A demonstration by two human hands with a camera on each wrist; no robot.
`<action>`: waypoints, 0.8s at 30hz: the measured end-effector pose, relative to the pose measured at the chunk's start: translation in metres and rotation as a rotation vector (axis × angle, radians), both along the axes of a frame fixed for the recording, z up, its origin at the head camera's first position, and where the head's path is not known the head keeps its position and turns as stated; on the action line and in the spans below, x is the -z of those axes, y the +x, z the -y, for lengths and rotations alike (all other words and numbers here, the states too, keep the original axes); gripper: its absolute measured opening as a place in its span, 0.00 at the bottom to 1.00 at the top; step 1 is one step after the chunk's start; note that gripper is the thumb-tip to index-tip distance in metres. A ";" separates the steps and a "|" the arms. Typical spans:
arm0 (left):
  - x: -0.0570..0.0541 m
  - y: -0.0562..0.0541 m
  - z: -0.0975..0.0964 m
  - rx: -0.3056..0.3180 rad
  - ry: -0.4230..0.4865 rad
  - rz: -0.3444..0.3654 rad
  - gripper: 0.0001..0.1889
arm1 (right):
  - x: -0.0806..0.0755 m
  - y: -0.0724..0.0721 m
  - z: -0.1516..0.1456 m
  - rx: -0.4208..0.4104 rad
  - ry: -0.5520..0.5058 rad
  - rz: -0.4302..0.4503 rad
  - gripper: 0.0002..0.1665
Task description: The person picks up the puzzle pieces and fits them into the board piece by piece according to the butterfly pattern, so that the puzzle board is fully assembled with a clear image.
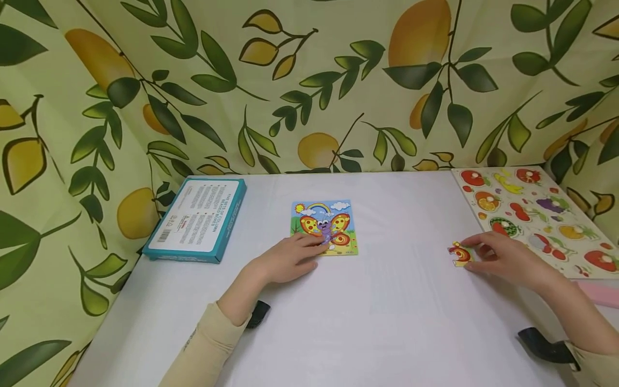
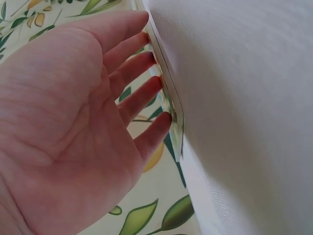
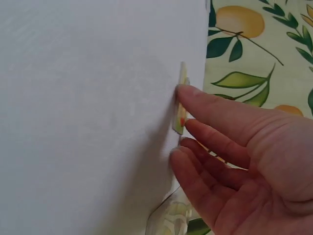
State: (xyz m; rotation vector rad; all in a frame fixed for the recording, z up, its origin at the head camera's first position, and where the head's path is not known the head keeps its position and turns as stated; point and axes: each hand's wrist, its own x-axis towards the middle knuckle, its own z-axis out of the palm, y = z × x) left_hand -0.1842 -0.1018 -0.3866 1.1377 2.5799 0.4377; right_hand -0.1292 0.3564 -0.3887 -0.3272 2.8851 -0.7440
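A square butterfly puzzle (image 1: 344,220) lies on the white table in the middle of the head view. My left hand (image 1: 285,259) rests on its lower left part with extended fingers, covering some of the picture. In the left wrist view, the fingertips (image 2: 155,85) meet the puzzle board's edge (image 2: 176,117). Off to the right, my right hand (image 1: 512,259) pinches small puzzle pieces (image 1: 459,255), coloured red and yellow, between thumb and forefinger. The right wrist view shows these pieces (image 3: 178,125) edge-on, close over the table, with the other fingers loosely bent.
At the left stands a teal box (image 1: 227,236) with a white printed label. A fruit picture board (image 1: 527,215) lies at the right, just beyond my right hand. Part of a pink object (image 1: 599,294) shows by its lower edge. Behind the table hangs a leaf-patterned curtain (image 1: 309,107).
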 end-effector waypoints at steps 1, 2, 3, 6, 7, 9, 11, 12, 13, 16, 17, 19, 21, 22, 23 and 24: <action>0.000 0.000 0.000 -0.004 -0.002 -0.001 0.26 | 0.000 -0.001 0.000 -0.001 0.003 0.002 0.29; 0.000 0.000 0.000 -0.006 -0.002 -0.003 0.26 | 0.001 -0.003 0.001 -0.001 0.002 0.006 0.29; 0.000 0.000 0.000 -0.008 -0.002 -0.005 0.26 | 0.001 -0.004 0.002 0.001 -0.004 0.014 0.29; 0.001 0.000 -0.001 -0.007 -0.008 -0.020 0.25 | 0.002 -0.007 0.004 0.013 -0.034 0.038 0.27; 0.000 0.000 -0.001 -0.006 -0.011 -0.023 0.25 | 0.002 -0.009 0.006 0.018 -0.051 0.046 0.26; -0.001 0.001 -0.003 -0.001 -0.011 -0.030 0.25 | 0.002 -0.011 0.012 0.033 -0.098 0.055 0.22; -0.001 0.000 -0.004 0.007 -0.011 -0.038 0.25 | 0.000 -0.015 0.023 0.044 -0.155 0.052 0.19; -0.002 0.000 -0.005 0.010 -0.012 -0.040 0.25 | 0.000 -0.017 0.031 0.044 -0.180 0.049 0.18; -0.002 0.000 -0.005 0.012 -0.009 -0.039 0.25 | -0.001 -0.020 0.039 0.044 -0.210 0.053 0.18; -0.002 0.000 -0.005 0.006 -0.011 -0.025 0.25 | -0.002 -0.031 0.073 0.047 -0.305 0.089 0.21; -0.002 0.000 -0.004 0.002 -0.011 -0.017 0.25 | -0.001 -0.036 0.085 0.052 -0.333 0.113 0.22; -0.001 0.000 -0.003 -0.004 -0.005 0.004 0.25 | 0.000 -0.044 0.109 0.059 -0.385 0.157 0.22; -0.001 0.000 -0.002 -0.008 0.004 0.021 0.25 | 0.002 -0.051 0.131 0.062 -0.432 0.196 0.22; -0.001 0.001 -0.001 -0.010 0.007 0.030 0.25 | 0.003 -0.055 0.141 0.055 -0.450 0.208 0.22; -0.001 0.001 -0.001 -0.013 0.009 0.039 0.25 | 0.004 -0.058 0.150 0.049 -0.468 0.225 0.21; -0.001 0.001 -0.001 -0.017 0.009 0.046 0.25 | 0.004 -0.061 0.158 0.036 -0.486 0.237 0.20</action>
